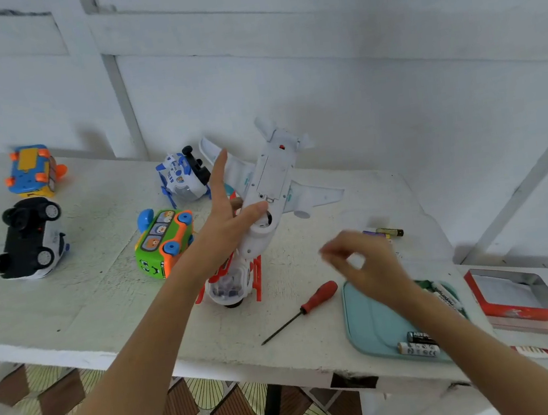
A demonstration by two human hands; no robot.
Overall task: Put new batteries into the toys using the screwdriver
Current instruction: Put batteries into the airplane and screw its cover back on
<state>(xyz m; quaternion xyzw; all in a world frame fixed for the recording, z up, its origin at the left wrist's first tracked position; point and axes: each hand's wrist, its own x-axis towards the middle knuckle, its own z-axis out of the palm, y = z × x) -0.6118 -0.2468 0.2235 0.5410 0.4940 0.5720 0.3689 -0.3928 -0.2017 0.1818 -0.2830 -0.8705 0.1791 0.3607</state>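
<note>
White toy plane nose-down on table, tail up-right.

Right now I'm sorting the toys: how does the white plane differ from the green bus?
The white plane is propped nose-down, underside showing, held by the left hand; the green bus lies on its side, untouched. The plane is bigger and mostly white; the bus is green and orange. Both are on the table.

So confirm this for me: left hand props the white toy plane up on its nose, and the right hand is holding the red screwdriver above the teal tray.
One thing is wrong. The head view shows the red screwdriver lying on the table, untouched. The right hand hovers above the teal tray, blurred, fingers curled, no tool in it. The left hand does prop the white toy plane on its nose.
</note>
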